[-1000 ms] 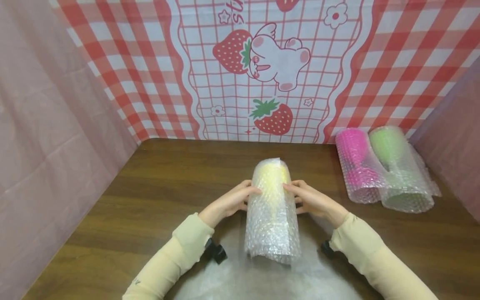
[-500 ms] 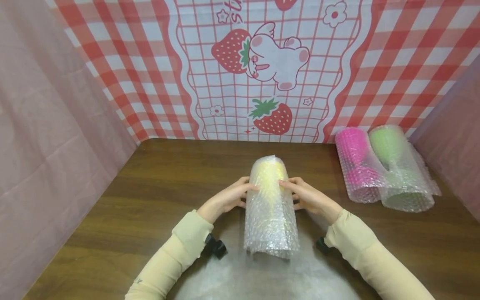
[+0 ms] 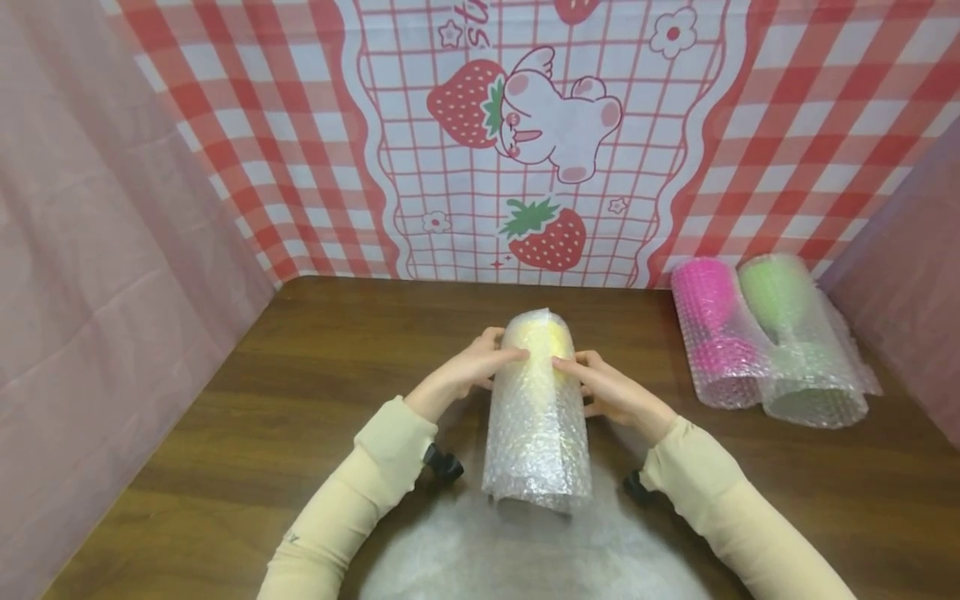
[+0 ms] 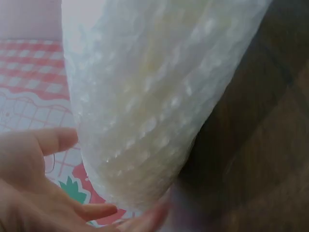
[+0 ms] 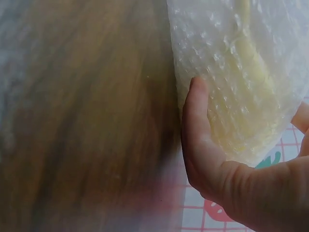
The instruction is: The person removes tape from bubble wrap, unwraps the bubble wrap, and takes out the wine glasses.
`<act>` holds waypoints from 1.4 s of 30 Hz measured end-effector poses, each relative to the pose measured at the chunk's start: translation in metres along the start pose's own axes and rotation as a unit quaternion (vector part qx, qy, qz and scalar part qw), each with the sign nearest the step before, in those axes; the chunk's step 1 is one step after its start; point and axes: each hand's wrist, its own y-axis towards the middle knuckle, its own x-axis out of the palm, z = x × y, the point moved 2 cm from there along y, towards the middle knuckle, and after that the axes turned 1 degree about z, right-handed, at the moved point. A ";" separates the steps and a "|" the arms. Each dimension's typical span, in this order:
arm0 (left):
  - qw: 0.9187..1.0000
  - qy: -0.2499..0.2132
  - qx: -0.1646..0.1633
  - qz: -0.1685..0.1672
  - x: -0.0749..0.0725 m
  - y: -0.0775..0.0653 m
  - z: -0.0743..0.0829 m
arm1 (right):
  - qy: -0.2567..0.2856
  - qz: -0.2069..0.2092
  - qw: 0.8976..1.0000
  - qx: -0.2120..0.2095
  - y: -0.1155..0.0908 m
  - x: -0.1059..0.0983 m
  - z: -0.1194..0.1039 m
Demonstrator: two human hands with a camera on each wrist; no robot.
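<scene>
A roll of bubble wrap point(image 3: 536, 425) with something yellow inside is between my two hands at the middle of the table. My left hand point(image 3: 474, 364) holds its left side near the far end, thumb over the top. From the right, my right hand point(image 3: 617, 392) grips it, thumb also on top near the wrap's edge. In the left wrist view, the fingers of the left hand point(image 4: 43, 188) curve round the wrapped roll point(image 4: 140, 106). The right wrist view has the right hand point(image 5: 227, 169) against the wrap point(image 5: 236, 92). The wrap blurs the yellow thing's shape.
At the table's back right lie two more bubble-wrapped things, one pink point(image 3: 708, 333) and one green point(image 3: 795, 333), side by side. A greyish-white sheet point(image 3: 525, 554) covers the near middle of the wooden table point(image 3: 300, 400). A strawberry-print cloth point(image 3: 525, 150) hangs behind.
The wrapped yellow roll has shifted slightly left and away from me. My left hand has slid a little toward its far end, and my right hand has followed leftward. The pink and green things stayed put.
</scene>
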 end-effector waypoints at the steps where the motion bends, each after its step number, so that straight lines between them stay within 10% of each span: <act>1: 1.000 0.021 0.010 0.015 0.000 0.000 0.001 | -0.001 0.000 1.000 0.000 0.000 0.000 0.000; 7: 0.974 0.146 0.117 0.124 0.002 0.004 0.011 | 0.000 0.001 1.000 0.005 0.002 -0.002 0.001; 12: 0.942 0.234 0.204 0.125 0.009 0.007 0.030 | 0.000 0.007 1.000 0.007 0.002 -0.002 0.002; 23: 0.854 0.452 0.227 0.119 0.020 0.017 0.055 | -0.031 0.021 0.999 -0.006 0.000 0.001 -0.002; 42: 0.821 0.527 0.207 0.073 0.022 0.025 0.070 | -0.032 0.035 0.999 -0.008 0.000 0.004 -0.003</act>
